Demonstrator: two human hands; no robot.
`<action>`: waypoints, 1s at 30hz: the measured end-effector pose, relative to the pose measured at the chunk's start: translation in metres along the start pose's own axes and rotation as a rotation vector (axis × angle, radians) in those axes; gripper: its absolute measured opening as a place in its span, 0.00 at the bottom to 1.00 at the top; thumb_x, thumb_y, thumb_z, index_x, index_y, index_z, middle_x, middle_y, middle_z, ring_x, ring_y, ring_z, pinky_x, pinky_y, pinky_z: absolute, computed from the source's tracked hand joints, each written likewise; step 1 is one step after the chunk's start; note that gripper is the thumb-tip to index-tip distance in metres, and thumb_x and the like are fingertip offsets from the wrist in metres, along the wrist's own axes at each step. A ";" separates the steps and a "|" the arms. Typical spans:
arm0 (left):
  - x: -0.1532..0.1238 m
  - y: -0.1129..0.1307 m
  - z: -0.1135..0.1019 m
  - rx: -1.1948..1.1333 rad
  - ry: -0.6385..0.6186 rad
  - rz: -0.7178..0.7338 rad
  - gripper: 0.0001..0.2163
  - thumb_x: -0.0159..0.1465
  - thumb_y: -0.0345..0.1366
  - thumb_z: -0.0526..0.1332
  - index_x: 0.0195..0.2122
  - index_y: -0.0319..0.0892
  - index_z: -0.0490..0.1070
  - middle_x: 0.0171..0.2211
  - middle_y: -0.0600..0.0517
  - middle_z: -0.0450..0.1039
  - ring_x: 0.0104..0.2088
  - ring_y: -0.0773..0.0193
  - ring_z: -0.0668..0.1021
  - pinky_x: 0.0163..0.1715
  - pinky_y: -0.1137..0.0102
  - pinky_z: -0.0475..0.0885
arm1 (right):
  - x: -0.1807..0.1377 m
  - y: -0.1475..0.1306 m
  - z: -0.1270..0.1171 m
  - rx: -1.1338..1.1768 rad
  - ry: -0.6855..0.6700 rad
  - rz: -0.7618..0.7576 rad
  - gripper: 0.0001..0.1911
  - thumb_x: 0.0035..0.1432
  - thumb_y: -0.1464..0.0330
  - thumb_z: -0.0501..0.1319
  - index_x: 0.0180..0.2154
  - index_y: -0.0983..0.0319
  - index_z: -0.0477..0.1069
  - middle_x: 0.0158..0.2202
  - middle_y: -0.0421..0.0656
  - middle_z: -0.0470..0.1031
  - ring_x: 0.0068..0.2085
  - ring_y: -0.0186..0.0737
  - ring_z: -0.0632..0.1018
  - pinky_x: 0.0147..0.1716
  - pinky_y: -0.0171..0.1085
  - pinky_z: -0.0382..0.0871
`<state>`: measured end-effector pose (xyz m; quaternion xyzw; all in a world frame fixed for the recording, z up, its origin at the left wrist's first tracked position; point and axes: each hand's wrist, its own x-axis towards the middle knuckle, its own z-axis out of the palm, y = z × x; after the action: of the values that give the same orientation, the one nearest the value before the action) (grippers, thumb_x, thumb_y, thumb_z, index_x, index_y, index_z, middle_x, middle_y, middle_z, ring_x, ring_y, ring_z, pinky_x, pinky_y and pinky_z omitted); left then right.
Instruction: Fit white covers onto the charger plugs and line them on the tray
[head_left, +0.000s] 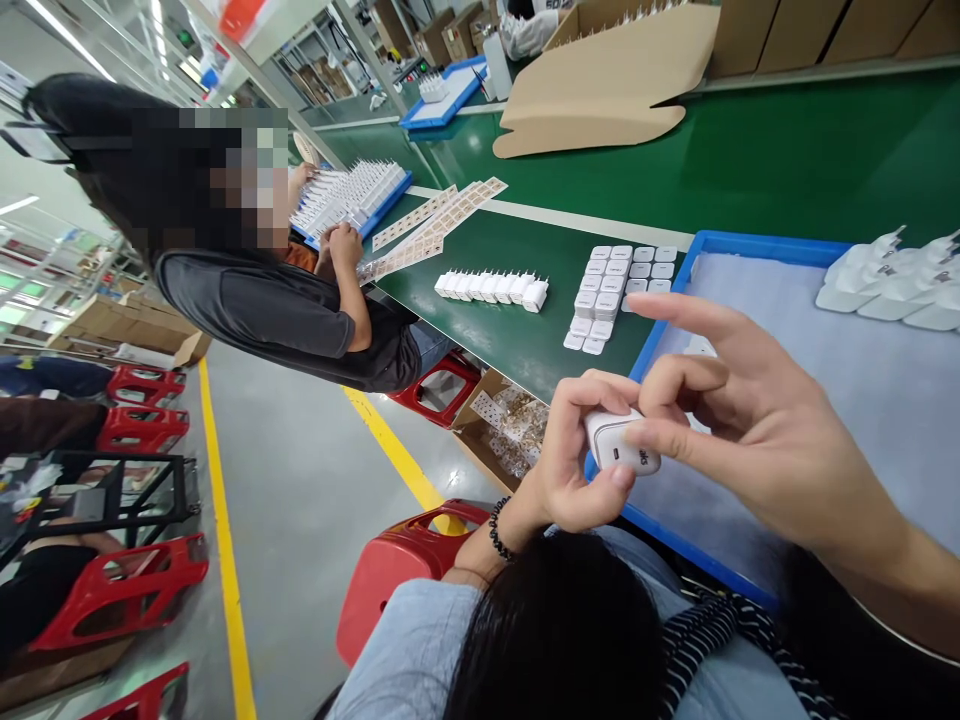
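Note:
My left hand (570, 465), a bead bracelet on its wrist, is closed around a small white charger (621, 442) with a port in its face. It holds the charger just over the near left corner of a blue tray (750, 245). My right hand (750, 420) comes in from the right. Its thumb presses on the charger's face and a curled finger touches its top, while the index finger sticks out straight. Dark hair and a light blue sleeve fill the bottom of the view.
On the green belt (787, 160) lie a row of white chargers (491, 287), a grid of them (619, 295) and sticker sheets (435, 225). More chargers (892, 285) sit in the tray. A seated co-worker (285, 310) works at left. Red stools (397, 580) and a cardboard box (502, 430) stand below.

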<state>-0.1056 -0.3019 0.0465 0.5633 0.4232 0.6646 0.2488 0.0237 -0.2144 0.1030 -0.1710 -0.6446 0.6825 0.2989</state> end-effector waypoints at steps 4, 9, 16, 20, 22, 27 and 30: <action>0.002 -0.006 0.005 -0.110 -0.013 0.043 0.19 0.61 0.47 0.65 0.45 0.47 0.58 0.36 0.54 0.65 0.34 0.63 0.75 0.33 0.66 0.73 | 0.008 0.002 -0.009 0.162 -0.119 0.101 0.13 0.67 0.66 0.61 0.52 0.53 0.75 0.26 0.37 0.66 0.30 0.35 0.70 0.30 0.35 0.67; 0.005 -0.012 0.001 -0.074 -0.026 0.066 0.19 0.59 0.45 0.67 0.43 0.45 0.60 0.35 0.53 0.66 0.32 0.64 0.76 0.33 0.66 0.74 | 0.012 0.003 -0.009 0.290 -0.130 0.168 0.14 0.67 0.64 0.62 0.53 0.54 0.73 0.26 0.36 0.66 0.30 0.33 0.68 0.31 0.32 0.66; 0.012 -0.008 -0.002 -0.008 -0.005 0.163 0.10 0.58 0.40 0.68 0.34 0.42 0.68 0.29 0.53 0.73 0.30 0.65 0.75 0.34 0.66 0.71 | 0.012 0.006 -0.007 0.313 -0.161 0.205 0.15 0.68 0.65 0.60 0.55 0.57 0.69 0.24 0.35 0.65 0.29 0.33 0.68 0.29 0.33 0.64; 0.011 -0.008 -0.002 -0.058 -0.010 0.122 0.11 0.60 0.42 0.68 0.30 0.42 0.68 0.29 0.53 0.73 0.30 0.63 0.76 0.34 0.64 0.71 | 0.012 0.006 -0.007 0.320 -0.181 0.213 0.17 0.68 0.66 0.59 0.57 0.59 0.67 0.23 0.34 0.65 0.27 0.33 0.67 0.28 0.34 0.62; 0.008 -0.009 -0.002 -0.053 0.031 0.099 0.12 0.60 0.44 0.68 0.28 0.43 0.70 0.27 0.53 0.74 0.30 0.63 0.75 0.34 0.64 0.70 | 0.012 0.006 -0.005 0.332 -0.172 0.221 0.18 0.68 0.67 0.59 0.58 0.59 0.66 0.23 0.34 0.65 0.27 0.33 0.67 0.28 0.34 0.62; 0.002 -0.010 0.000 -0.004 0.164 0.051 0.14 0.64 0.45 0.63 0.26 0.43 0.72 0.25 0.53 0.74 0.29 0.62 0.73 0.35 0.62 0.70 | 0.013 0.010 0.002 0.359 -0.134 0.222 0.18 0.67 0.70 0.58 0.57 0.60 0.64 0.23 0.34 0.65 0.27 0.33 0.67 0.29 0.34 0.62; 0.002 -0.009 0.002 0.009 0.195 0.041 0.20 0.71 0.44 0.51 0.26 0.42 0.73 0.25 0.50 0.75 0.29 0.60 0.74 0.36 0.60 0.70 | 0.016 0.013 0.003 0.347 -0.132 0.226 0.18 0.67 0.71 0.58 0.57 0.60 0.63 0.24 0.34 0.65 0.28 0.33 0.67 0.30 0.33 0.62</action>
<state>-0.1058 -0.2953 0.0399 0.5056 0.4366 0.7194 0.1901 0.0074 -0.2067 0.0929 -0.1431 -0.5126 0.8220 0.2028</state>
